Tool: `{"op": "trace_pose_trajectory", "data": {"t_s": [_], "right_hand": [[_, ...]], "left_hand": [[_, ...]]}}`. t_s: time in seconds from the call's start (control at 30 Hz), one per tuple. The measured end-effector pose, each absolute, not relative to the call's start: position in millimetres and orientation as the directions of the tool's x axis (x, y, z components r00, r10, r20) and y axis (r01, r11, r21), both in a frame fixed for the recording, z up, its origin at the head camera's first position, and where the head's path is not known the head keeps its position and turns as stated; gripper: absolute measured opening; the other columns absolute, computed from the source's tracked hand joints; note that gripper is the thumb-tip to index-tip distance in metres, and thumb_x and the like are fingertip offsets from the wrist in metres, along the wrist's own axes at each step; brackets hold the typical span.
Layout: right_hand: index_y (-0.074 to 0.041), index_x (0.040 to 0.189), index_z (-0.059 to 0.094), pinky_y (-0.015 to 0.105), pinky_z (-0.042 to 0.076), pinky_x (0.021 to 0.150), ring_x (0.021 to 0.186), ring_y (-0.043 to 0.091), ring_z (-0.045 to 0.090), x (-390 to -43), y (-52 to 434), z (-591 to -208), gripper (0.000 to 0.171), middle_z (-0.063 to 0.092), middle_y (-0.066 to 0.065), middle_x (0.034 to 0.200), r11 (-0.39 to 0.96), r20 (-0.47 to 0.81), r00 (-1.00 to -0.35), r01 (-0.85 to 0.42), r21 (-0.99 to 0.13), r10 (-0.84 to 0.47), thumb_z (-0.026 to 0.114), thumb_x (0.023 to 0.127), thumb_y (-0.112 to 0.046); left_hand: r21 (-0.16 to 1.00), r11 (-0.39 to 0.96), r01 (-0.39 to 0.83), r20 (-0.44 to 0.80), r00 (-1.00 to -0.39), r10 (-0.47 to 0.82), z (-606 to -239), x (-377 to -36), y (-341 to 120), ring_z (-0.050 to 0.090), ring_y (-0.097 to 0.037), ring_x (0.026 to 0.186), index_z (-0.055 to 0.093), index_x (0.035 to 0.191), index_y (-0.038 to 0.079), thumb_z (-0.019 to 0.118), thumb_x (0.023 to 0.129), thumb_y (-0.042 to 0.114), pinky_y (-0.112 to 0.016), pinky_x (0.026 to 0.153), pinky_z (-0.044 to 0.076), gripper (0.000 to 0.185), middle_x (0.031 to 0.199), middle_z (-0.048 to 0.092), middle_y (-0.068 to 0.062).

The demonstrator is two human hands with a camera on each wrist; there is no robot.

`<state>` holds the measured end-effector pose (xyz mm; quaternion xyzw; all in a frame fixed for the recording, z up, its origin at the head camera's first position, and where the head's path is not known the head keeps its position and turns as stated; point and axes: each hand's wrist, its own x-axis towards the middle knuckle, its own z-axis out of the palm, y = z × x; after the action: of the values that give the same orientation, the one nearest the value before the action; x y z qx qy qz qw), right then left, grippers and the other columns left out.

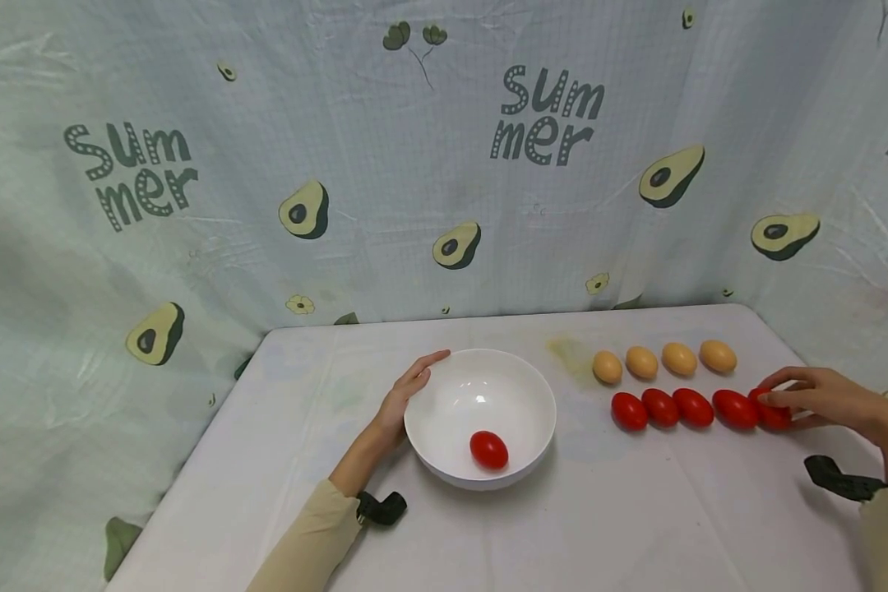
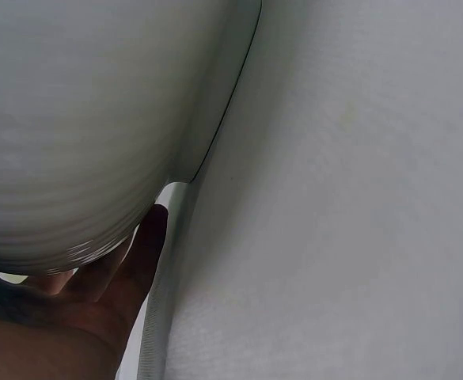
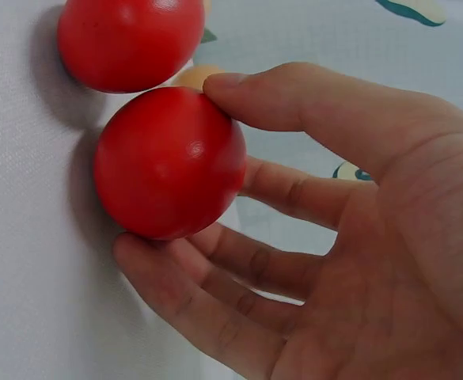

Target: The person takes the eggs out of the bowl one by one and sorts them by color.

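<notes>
Reaching to the far end of a row of red tomatoes, the person's right hand (image 1: 821,399) curls its thumb and fingers round the last tomato (image 1: 773,411), which sits on the white table (image 1: 636,526). The right wrist view shows the thumb on top of that tomato and the fingers (image 3: 207,293) cupped under its side, touching it. Four more tomatoes (image 1: 681,408) lie in line just beside it, and four tan eggs (image 1: 662,360) form a second row behind them. The left hand (image 1: 409,393) rests with straight, relaxed fingers against the outer wall of a white bowl (image 1: 518,386) near the table's middle. One tomato in the bowl (image 1: 488,450) lies on its floor. An avocado-print cloth (image 1: 266,164) hangs behind.
</notes>
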<state>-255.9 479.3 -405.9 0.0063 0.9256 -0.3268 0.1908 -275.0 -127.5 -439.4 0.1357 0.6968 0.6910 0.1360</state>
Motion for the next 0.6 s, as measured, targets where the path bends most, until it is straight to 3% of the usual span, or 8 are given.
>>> {"op": "trace_pose_trajectory", "data": {"t_s": [0.27, 0.6], "right_hand": [[0.017, 0.135, 0.043, 0.048, 0.062, 0.088, 0.101, 0.021, 0.064, -254.3, 479.6, -406.9, 0.062, 0.066, 0.027, 0.119, 0.783, -0.368, -0.919, 0.126, -0.610, -0.139, 0.059, 0.104, -0.034], [0.019, 0.139, 0.037, 0.049, 0.062, 0.088, 0.104, 0.023, 0.065, -255.1, 478.0, -404.4, 0.065, 0.054, 0.041, 0.131, 0.783, -0.367, -0.916, 0.108, -0.613, -0.162, 0.058, 0.105, -0.033]], "left_hand": [[1.000, 0.011, -0.003, -0.006, -0.927, 0.376, -437.3, -273.2, -127.9, 0.037, -0.027, 0.151, 0.039, 0.160, 0.021, 0.029, 0.113, 0.030, -0.017, 0.104, 0.044, 0.049, 0.169, 0.032, -0.002], [1.000, -0.006, 0.000, 0.002, -0.927, 0.375, -436.9, -273.3, -127.1, 0.035, -0.025, 0.152, 0.039, 0.159, 0.019, 0.029, 0.113, 0.028, -0.015, 0.104, 0.044, 0.048, 0.169, 0.032, 0.000]]}}
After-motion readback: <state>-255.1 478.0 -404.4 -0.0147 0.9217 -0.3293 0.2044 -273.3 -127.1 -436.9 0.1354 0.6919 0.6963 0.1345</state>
